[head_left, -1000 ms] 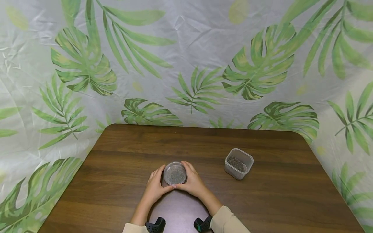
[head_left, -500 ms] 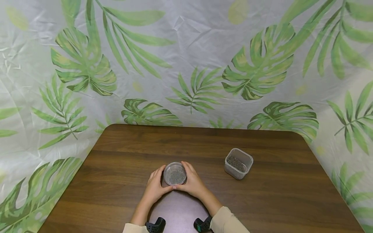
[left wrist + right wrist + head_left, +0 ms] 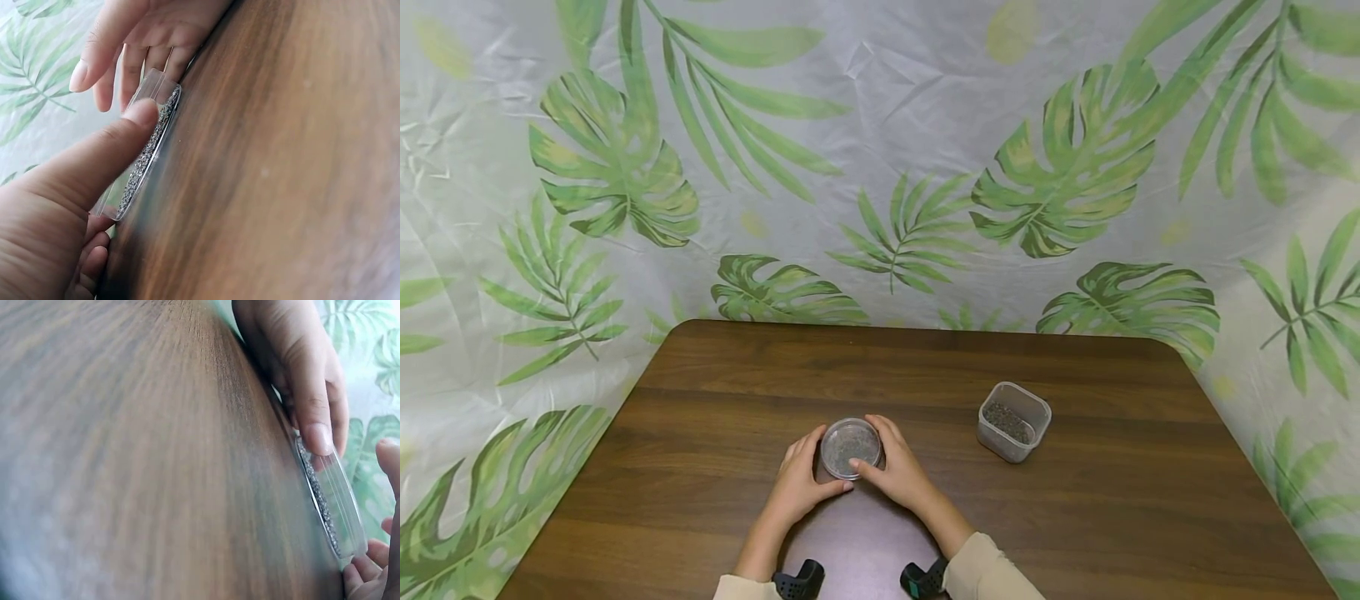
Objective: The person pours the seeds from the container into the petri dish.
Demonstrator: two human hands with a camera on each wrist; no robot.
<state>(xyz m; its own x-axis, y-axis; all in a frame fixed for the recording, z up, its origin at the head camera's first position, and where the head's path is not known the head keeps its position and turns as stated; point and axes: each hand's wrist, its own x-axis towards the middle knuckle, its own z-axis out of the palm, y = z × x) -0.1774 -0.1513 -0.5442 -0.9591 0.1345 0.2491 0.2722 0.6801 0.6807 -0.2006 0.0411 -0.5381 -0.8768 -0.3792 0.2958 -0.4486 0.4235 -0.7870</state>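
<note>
A round, shallow clear plastic container [image 3: 838,440] with a layer of small dark grey grains stands on the table between the two hands. My left hand [image 3: 795,483] grips its left side, fingers around the far edge. In the left wrist view the left thumb [image 3: 103,150] lies against the near wall of the container. My right hand [image 3: 904,477] has its fingers along the right side. Its thumb is raised over the top near the front rim, and in the right wrist view this right thumb [image 3: 390,464] stands apart from the wall. The farther fingertips are partly hidden.
A squarish translucent plastic tub [image 3: 1004,442], with similar dark grains on its bottom, stands to the right on the brown wooden table [image 3: 1112,467]. Behind the table hangs a leaf-patterned curtain [image 3: 917,125]. Black devices are strapped at both wrists.
My right thumb has lifted from the front side, beside the left thumb, and moved up over the container's top. The left hand and both containers stay about where they were.
</note>
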